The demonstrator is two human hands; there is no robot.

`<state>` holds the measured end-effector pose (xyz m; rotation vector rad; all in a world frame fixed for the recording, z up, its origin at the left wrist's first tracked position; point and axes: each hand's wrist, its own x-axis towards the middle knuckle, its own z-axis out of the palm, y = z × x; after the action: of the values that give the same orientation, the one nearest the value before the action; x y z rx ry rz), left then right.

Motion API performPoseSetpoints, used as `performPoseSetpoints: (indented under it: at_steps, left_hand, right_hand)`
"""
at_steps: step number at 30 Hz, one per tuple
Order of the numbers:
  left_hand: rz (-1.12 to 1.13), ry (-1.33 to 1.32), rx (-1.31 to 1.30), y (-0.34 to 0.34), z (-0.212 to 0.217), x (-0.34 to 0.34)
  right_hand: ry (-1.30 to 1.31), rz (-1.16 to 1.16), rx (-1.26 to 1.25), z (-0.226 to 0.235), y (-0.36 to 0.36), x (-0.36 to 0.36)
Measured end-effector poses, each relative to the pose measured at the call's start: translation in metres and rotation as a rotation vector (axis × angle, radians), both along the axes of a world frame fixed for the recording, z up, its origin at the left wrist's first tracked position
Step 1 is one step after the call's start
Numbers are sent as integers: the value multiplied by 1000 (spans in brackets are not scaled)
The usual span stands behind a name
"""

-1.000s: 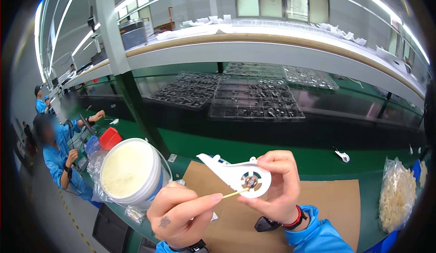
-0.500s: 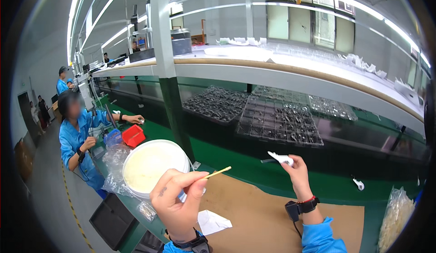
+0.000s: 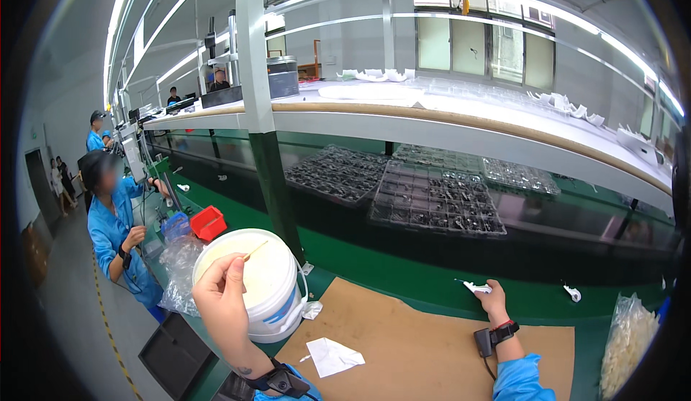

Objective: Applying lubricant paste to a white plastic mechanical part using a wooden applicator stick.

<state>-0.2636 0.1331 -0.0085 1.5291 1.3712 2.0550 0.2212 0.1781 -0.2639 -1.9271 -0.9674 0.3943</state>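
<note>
My left hand (image 3: 222,289) is closed in a pinch on a thin yellowish stick (image 3: 257,250), held over a white bucket (image 3: 277,307) of pale cream-coloured paste. Whether the stick touches the paste, I cannot tell. My right hand (image 3: 494,302) grips a small white curved plastic part (image 3: 476,287) low over the green bench, past the far edge of a brown cardboard sheet (image 3: 432,351). A similar white part (image 3: 572,293) lies on the bench to the right of that hand. A white paper piece (image 3: 335,356) rests on the cardboard between my hands.
Trays of dark small parts (image 3: 439,199) sit beneath a raised shelf (image 3: 446,122), with a post (image 3: 273,192) behind the bucket. At left are a red bin (image 3: 208,222), plastic bags (image 3: 180,264) and a co-worker in blue (image 3: 115,221). A filled clear bag (image 3: 626,351) stands at right.
My left hand has moved left and away from me with the stick, over the bucket. My right hand has lowered toward the bench with the white part. The co-worker's far arm has drawn back.
</note>
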Motion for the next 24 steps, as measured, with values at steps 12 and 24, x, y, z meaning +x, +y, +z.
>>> performPoseSetpoints:
  at_steps: [12,24]
  left_hand:
    - [-34,-9,-58,6,-3,-1]
    - [-215,-133,-1,8,1,8]
  right_hand:
    - [141,349,371,24,-2,-85]
    - [427,420,323,4,6,-84]
